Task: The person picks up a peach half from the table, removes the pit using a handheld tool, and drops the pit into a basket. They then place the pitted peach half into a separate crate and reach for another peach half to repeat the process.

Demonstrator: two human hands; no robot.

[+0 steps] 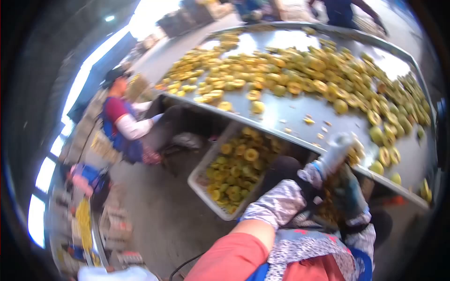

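My left hand (338, 151), in a pale glove, is closed at the table's near edge around a yellow fruit half (356, 153). Just below it is my right hand (352, 193), in a dark grey-green glove. Its fingers are blurred and partly hidden, so I cannot make out what they hold. Brownish-yellow scraps (332, 199) show between the hands, above my lap. Many cut, hollowed yellow-green fruit halves (318, 86) lie heaped across the metal table (281, 110) in front of me.
A white plastic crate (199, 180) of fruit halves stands under the table's edge, left of my knee. Small pale bits (309, 119) are scattered on the tabletop. A co-worker (124, 117) sits at the left; another person (344, 14) is beyond the far rim.
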